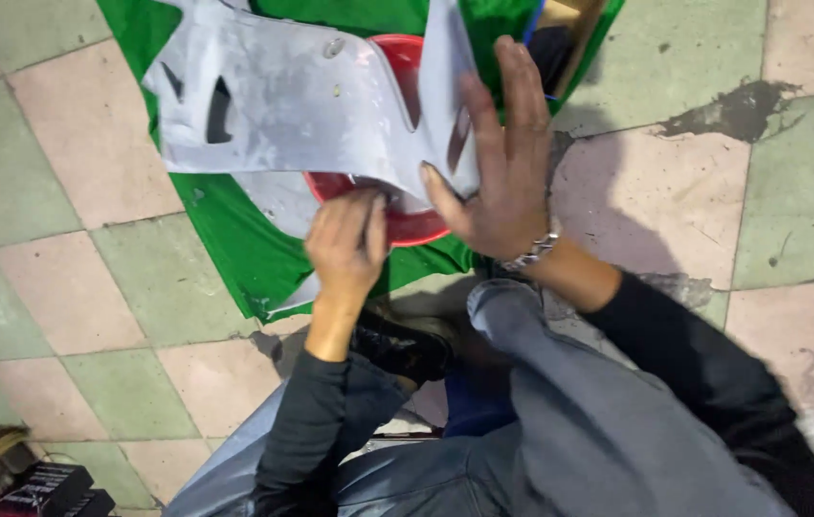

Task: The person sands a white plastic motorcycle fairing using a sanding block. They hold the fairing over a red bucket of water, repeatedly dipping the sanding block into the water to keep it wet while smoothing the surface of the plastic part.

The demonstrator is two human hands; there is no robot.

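The right hand [501, 158] lies spread flat against the grey panel [301, 101], while the left hand [345, 244] seems curled, pinching its lower edge.

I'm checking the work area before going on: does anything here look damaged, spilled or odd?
The grey panel that the right hand steadies looks scuffed and patchy. A dark stain spreads over the floor tiles at upper right. The left hand presses at the panel's lower edge.

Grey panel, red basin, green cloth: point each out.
grey panel [292, 105], head view, on its flat middle face.
red basin [413, 228], head view, on its near rim below the panel.
green cloth [234, 239], head view, on the bare fold left of the basin.
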